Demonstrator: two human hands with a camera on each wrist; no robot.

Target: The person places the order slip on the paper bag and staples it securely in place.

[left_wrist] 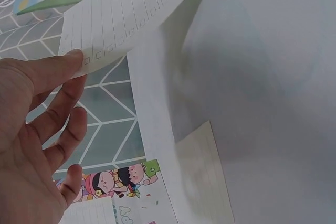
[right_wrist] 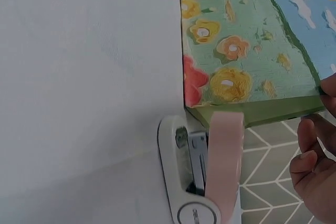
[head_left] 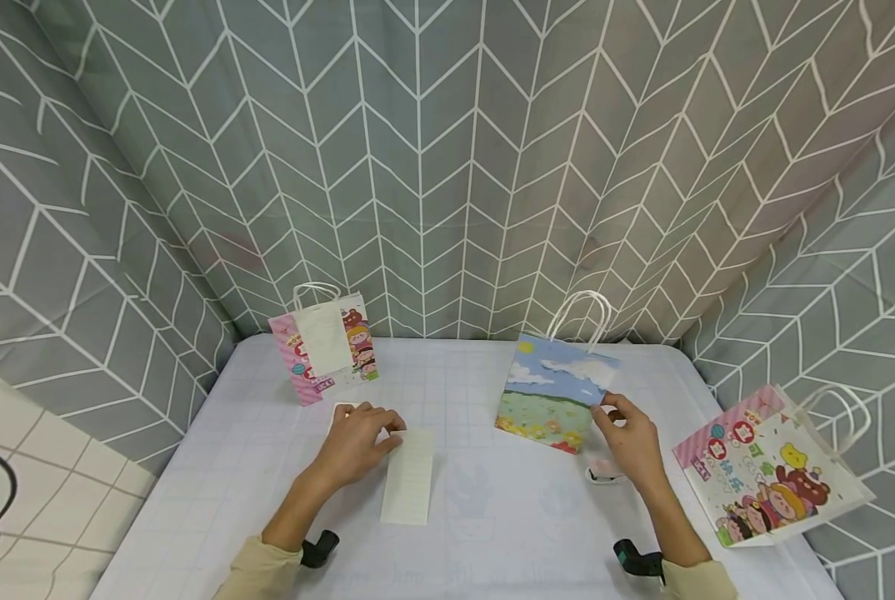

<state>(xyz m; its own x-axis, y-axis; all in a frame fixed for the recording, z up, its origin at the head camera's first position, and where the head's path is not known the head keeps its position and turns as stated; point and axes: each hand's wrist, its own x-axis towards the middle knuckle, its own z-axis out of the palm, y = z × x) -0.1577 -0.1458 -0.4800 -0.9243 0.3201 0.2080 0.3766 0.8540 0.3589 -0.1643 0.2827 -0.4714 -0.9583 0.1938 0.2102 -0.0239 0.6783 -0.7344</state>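
My left hand (head_left: 356, 446) pinches the upper end of a lined paper slip (head_left: 408, 483) between thumb and forefinger. In the left wrist view that slip (left_wrist: 123, 17) curves up from the fingers and shows a row of small printed boxes. Another lined slip (left_wrist: 205, 174) lies on the table, mostly covered by the left hand in the head view. My right hand (head_left: 631, 442) pinches the lower right side of a paper bag (head_left: 545, 392) painted with sky and flowers. Below that hand sits a pink and white stapler (right_wrist: 224, 161), its arms spread apart.
At the back left stands a pink and white cartoon paper bag (head_left: 361, 342) with a blank-looking slip (head_left: 323, 342) on its front. A larger cartoon bag (head_left: 770, 475) leans at the table's right edge. Patterned grey curtains (head_left: 447, 167) enclose the white table (head_left: 492, 533).
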